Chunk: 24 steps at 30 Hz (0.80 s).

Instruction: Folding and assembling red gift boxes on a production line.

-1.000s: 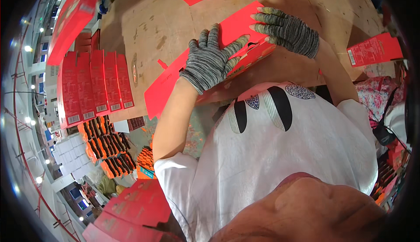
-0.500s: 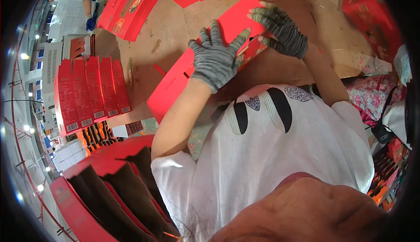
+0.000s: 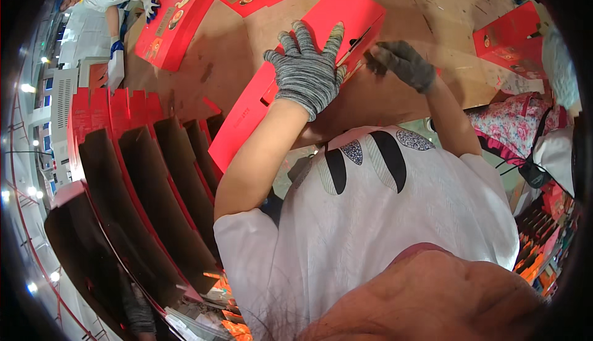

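A long red cardboard box (image 3: 244, 116) lies slantwise before me, its cut-out handle slot partly beside my wrist. My left hand (image 3: 307, 72), in a grey striped knitted glove, rests flat on top with fingers spread. Along the box's right side runs an opening edge (image 3: 358, 43) with a dark gap. Just right of that edge, apart from the box, my gloved right hand (image 3: 403, 63) hovers with fingers bent in. Whatever is between its fingertips, if anything, cannot be made out.
Open red boxes with dark insides (image 3: 145, 187) stand in a row at left; another person's gloved hand (image 3: 139, 310) is among them. Across the brown table, a co-worker's glove (image 3: 150, 8) touches a red box (image 3: 170, 29). More red boxes stand at the far edge and right (image 3: 513, 38). A floral cloth (image 3: 513, 125) hangs at right.
My right hand has come off the box's upper end and moved down and right, fingers now bent. The left hand stays put. The open boxes at left have shifted up, and the co-worker's hand reached a box.
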{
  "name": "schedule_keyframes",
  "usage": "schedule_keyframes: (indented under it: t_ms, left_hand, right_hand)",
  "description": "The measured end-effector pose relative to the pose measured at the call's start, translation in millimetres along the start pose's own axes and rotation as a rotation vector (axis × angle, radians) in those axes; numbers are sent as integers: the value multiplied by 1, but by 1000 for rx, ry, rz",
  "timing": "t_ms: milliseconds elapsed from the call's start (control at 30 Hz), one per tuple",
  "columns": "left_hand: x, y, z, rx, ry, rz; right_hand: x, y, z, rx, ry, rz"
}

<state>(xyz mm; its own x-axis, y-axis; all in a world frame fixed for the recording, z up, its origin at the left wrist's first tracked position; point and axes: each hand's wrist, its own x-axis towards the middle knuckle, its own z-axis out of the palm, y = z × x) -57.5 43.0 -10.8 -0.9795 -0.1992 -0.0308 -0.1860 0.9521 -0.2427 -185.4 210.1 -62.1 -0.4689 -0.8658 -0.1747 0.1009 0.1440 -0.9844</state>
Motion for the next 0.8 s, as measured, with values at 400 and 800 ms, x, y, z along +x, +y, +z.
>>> schedule_keyframes:
  t_ms: [400, 800]
  left_hand:
    - [-8, 9, 5, -69, 132, -44]
    - [29, 58, -15, -199, 133, -20]
  right_hand:
    - [20, 1, 24, 112, 189, 100]
    - [-11, 13, -26, 73, 395, -133]
